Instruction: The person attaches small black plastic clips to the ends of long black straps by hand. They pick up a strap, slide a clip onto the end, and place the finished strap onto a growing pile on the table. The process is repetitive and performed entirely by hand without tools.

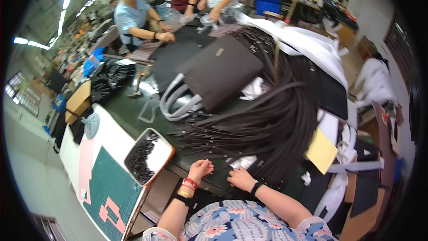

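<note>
Close to the table's front edge, my left hand point(201, 169) is closed, its fingers curled together. Whatever it may hold is too small to make out. Just right of it, my right hand point(242, 179) curls down at the near ends of a big heap of dark brown straps point(276, 120). Its fingertips are partly hidden, and I cannot tell what is in them. A white tray with an orange outside point(157, 159), holding small black pieces point(141, 158), sits left of my left hand. Beyond the strap ends lies a dark brown tote bag point(223, 73) with pale grey handles point(171, 107).
A hammer point(137, 85) lies at the left of the green table. Left of the tray are a green cutting mat point(109, 187) and pink pattern pieces point(111, 214). Yellow card point(322, 151) and white strips lie right. Several people work at the far end.
</note>
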Available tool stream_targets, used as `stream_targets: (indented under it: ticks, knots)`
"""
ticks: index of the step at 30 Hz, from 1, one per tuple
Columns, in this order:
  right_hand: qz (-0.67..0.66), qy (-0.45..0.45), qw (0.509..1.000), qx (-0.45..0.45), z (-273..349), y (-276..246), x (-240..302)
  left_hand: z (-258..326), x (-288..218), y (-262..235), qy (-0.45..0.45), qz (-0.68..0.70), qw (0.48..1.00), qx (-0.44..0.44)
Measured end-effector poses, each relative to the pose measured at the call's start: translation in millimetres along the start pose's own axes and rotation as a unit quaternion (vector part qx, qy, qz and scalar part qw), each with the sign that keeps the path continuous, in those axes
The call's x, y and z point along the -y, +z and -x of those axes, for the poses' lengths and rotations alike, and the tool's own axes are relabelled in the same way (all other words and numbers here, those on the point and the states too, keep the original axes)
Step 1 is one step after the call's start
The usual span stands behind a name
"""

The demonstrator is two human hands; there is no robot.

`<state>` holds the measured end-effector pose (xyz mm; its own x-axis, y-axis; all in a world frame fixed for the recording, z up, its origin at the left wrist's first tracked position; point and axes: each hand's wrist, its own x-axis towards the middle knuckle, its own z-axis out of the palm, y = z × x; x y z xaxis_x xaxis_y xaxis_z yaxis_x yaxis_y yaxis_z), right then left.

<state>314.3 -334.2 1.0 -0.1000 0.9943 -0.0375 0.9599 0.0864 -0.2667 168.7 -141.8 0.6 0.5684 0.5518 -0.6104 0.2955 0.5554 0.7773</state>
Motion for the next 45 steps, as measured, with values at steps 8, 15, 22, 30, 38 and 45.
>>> stream_targets:
  ticks: [8, 15, 22, 30, 38, 45]
  knots:
    - [-0.167, 0.055, 0.981, -0.078, 4, -54, 11, 37, -30, -180, 0.369, -0.536, 0.623, -0.434]
    - [-0.225, 0.083, 0.956, -0.168, 15, -95, 33, 36, -39, -230, 0.065, -0.624, 0.728, -0.276]
    - [-0.196, 0.092, 0.957, -0.192, 29, -101, 35, 36, -40, -226, 0.044, -0.626, 0.724, -0.286]
    - [-0.199, 0.085, 0.955, -0.204, 37, -97, 32, 14, -28, -205, 0.009, -0.657, 0.650, -0.382]
    - [-0.161, 0.064, 0.961, -0.216, 32, -99, 25, 25, -36, -229, 0.093, -0.659, 0.642, -0.381]
    - [-0.144, 0.091, 0.938, -0.303, 13, -112, 21, 69, -89, -109, 0.251, 0.107, 0.956, -0.109]
